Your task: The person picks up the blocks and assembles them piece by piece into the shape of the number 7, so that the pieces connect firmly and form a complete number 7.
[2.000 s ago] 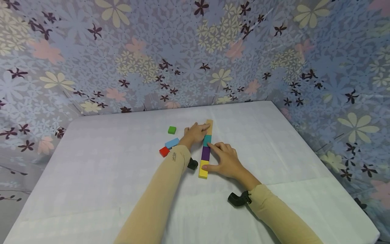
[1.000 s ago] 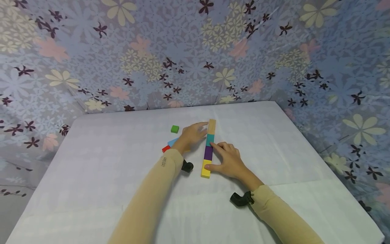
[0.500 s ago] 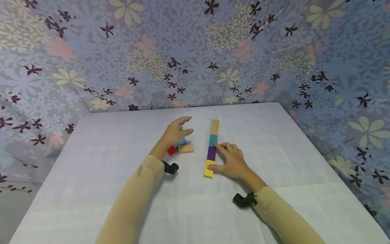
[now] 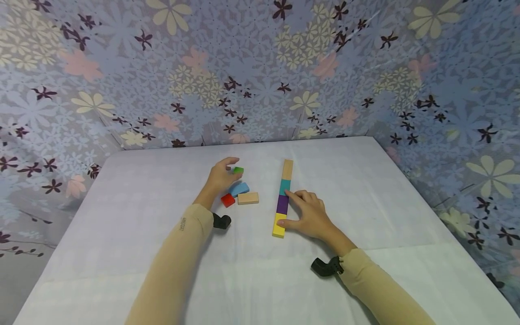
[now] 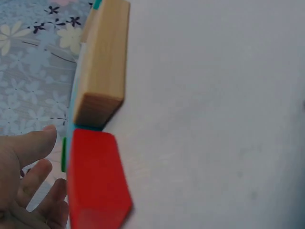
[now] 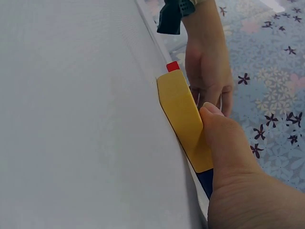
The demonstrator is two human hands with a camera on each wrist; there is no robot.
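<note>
My left hand (image 4: 219, 177) reaches around the small green block (image 4: 239, 170), thumb and forefinger spread apart on either side. In the left wrist view its fingers (image 5: 35, 148) are loosely bent, with no block gripped. On the right, several blocks form a straight row: a plain wooden block (image 4: 287, 169) at the far end, then teal (image 4: 285, 185), purple (image 4: 282, 204) and yellow (image 4: 278, 230). My right hand (image 4: 310, 217) rests along the row, its thumb on the yellow block (image 6: 183, 114) and its forefinger by the teal-purple joint.
Between the hands lie a blue block (image 4: 239, 188), a red block (image 4: 228, 200) and a loose plain wooden block (image 4: 248, 198), close together. All are on a table with a white cloth (image 4: 243, 275). Flowered fabric (image 4: 260, 90) hangs behind the table's far edge.
My left hand has left the far end of the row and moved left to the green block, uncovering the loose blocks. The right hand keeps its place; the view has shifted slightly.
</note>
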